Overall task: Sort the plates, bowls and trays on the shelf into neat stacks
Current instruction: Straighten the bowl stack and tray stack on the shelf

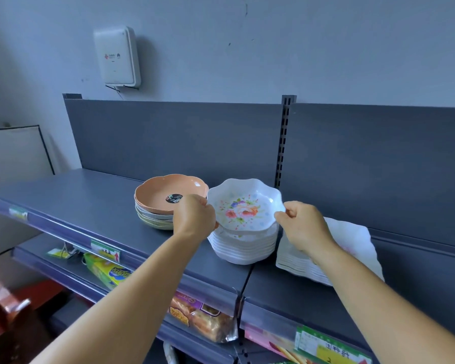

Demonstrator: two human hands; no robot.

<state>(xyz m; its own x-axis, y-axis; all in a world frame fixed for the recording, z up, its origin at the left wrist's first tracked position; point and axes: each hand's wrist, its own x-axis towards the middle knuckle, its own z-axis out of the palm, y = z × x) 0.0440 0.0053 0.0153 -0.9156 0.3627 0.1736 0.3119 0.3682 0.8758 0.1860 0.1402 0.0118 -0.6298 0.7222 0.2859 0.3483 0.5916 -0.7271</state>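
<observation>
A: Left end first. What's on the shelf [95, 206]?

B: Flat grey-blue top, smooth and matte, with a clear plastic price strip along the front lip. Its left stretch is bare up to the back panel. Then a stack of shallow bowls [158, 206]: the top one peach, glossy, with a scalloped rim and a dark round sticker inside; paler grey and cream rims show under it.

A: And the left hand [195, 216]?

B: It sits just right of that stack, fingers curled, pinching the left rim of the floral bowl [244, 206]. Knuckles overlap the peach bowl's right edge; touching or not, I cannot tell.

A: Describe the floral bowl.

B: White, shiny, wavy petal-shaped rim, pink and orange flowers printed in the well. It lies tilted on top of a stack of white bowls [243, 248] of the same wavy shape, close to the seam between two shelf sections.

A: Right side?

B: The right hand [305, 227] pinches the bowl's right rim, thumb and forefinger together, other fingers curled under. Below the wrist lies a stack of white trays [352, 248], squarish with a rippled edge and a faint pink print, just beside the white bowls and near the front lip.

A: Room to move?

B: Open shelf behind all three stacks to the back panel, and more to the right of the trays. The slotted upright post [284, 143] rises just behind the floral bowl.
</observation>
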